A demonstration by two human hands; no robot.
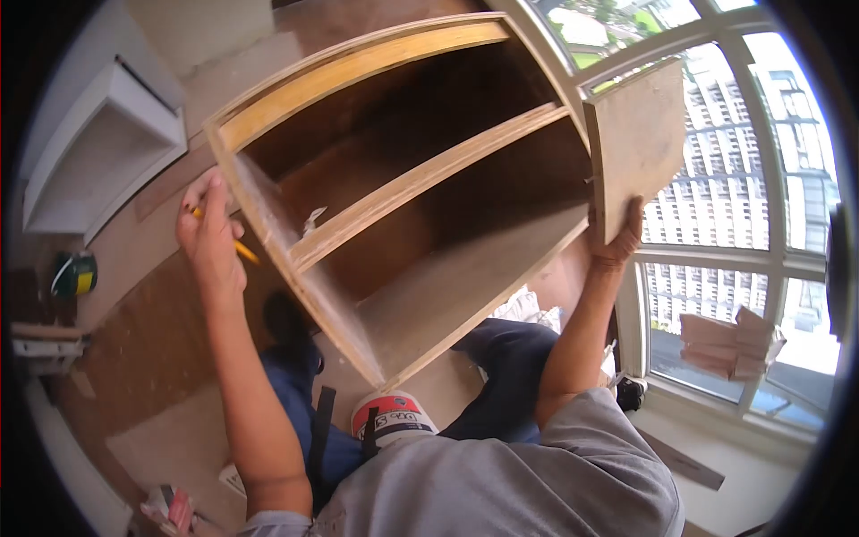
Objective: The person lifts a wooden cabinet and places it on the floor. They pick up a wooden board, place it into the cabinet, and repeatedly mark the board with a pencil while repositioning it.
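A wooden cabinet carcass (429,192) with a middle rail stands tilted before me, its open front facing me and its inside in shadow. My left hand (213,237) is by the cabinet's left side, fingers closed around a yellow pencil (246,251); its fingertips are at the outer edge, and whether they press on it I cannot tell. On the other side, my right hand (625,234) grips the lower end of a flat plywood board (633,143). That board is upright along the cabinet's right side. A small pale scrap (313,217) lies inside near the rail.
Between my legs is a white and red bucket (395,414), close to the cabinet's lower corner. A green and yellow tape measure (75,274) is at far left, below a white box-like unit (107,148). Windows (707,259) line the right, with stacked wood pieces (732,343) near the sill.
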